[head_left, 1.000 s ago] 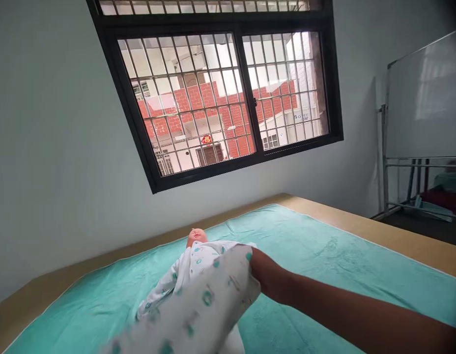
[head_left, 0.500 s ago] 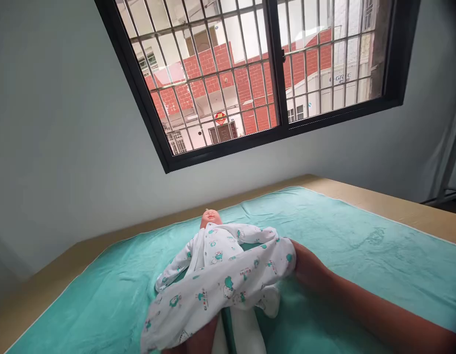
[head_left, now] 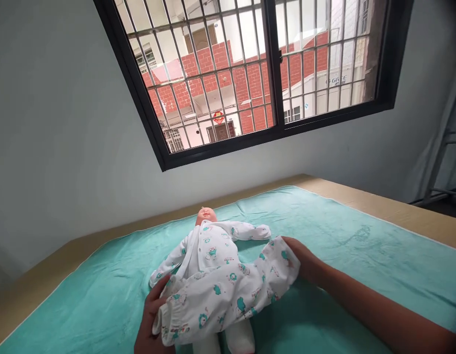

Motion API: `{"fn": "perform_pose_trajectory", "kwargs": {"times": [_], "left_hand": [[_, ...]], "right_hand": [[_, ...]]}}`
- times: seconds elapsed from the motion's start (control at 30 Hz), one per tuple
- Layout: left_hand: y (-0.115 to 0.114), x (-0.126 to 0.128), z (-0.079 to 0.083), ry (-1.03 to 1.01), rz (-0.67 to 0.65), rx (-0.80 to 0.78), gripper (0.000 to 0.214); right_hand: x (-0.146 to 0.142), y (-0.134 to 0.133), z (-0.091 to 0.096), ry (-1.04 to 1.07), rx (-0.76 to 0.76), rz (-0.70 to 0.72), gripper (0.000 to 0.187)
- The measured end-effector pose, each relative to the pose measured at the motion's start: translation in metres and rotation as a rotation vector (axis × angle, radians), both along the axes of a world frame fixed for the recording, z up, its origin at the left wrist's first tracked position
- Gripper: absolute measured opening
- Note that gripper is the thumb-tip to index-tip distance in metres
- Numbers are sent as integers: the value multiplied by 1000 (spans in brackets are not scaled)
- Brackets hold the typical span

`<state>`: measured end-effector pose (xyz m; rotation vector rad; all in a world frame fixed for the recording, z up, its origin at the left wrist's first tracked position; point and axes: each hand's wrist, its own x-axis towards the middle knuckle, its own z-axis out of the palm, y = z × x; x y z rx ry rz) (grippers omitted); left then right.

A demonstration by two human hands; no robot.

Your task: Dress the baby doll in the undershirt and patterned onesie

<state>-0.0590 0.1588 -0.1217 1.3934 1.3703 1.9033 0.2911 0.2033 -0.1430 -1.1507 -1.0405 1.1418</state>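
Observation:
A baby doll (head_left: 207, 216) in a white top with teal prints lies on its back on a teal blanket (head_left: 334, 231), head towards the window. Across its legs is stretched a pair of white printed baby trousers (head_left: 228, 295). My left hand (head_left: 150, 319) grips the gathered cuff end of the trousers at the lower left. My right hand (head_left: 305, 258) holds the other end at the right, fingers closed on the cloth. The doll's white feet (head_left: 239, 339) stick out below the trousers.
The blanket covers a tan mattress or platform (head_left: 397, 211) set against a grey wall. A black barred window (head_left: 257, 73) is above. A metal stand (head_left: 445, 167) is at the far right edge.
The view has swung left and down. The trousers came down from the air and now lie spread over the doll's legs. My left hand has come into view gripping their cuff end.

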Motion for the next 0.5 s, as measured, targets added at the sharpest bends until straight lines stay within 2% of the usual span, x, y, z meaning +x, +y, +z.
{"fn": "perform_pose_trajectory", "kwargs": {"times": [0.1,0.17,0.23,0.27,0.33,0.4,0.47,0.5], "left_hand": [[-22,10,6,87,150,47,12],[-30,12,18,221,245,109,12],[-34,12,37,365,297,175,16],[-36,11,48,425,293,203,18],[-42,11,72,525,223,242,19],[-52,13,98,607,127,268,18],[-65,16,121,653,50,251,21],[-72,16,132,665,7,237,22]], "right_hand": [[-1,9,-3,-222,16,-12,31],[-3,7,-1,-311,50,-14,25],[-11,-5,8,-390,182,35,13],[-18,-15,16,-443,284,87,22],[-40,-40,38,-559,519,229,50],[-69,-65,67,-651,709,370,65],[-100,-85,101,-636,903,389,80],[-114,-93,118,-612,1005,373,77]]}}
